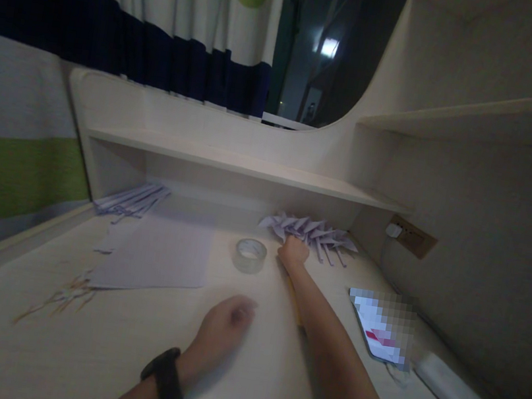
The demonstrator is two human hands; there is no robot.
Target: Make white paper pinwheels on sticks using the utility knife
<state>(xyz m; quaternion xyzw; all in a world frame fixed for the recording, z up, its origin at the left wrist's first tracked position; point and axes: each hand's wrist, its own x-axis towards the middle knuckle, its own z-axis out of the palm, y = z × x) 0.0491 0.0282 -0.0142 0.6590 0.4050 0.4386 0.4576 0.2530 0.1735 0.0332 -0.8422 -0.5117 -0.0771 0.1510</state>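
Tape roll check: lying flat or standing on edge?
Flat: the tape roll shows its round opening facing up, its side wall rising from the desk.

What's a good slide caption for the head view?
Right hand at the row of paper pinwheels, left hand near the clear tape roll.

Whitish folded-paper pinwheels (pixel 323 233), overlapping in row, at back right of desk (pixel 248 383), thin sticks (pixel 329 256) jutting forward

- Right hand (pixel 294 250): fingertips hidden; contact with paper pinwheels (pixel 323 233) indeterminate.
- Left hand (pixel 226 322): fingertips blurred.
- Yellow item (pixel 294 300): partly covered by right forearm (pixel 330 336).
- Phone (pixel 372 325): screen pixelated.
- Curtain (pixel 188 14): cut off at top.
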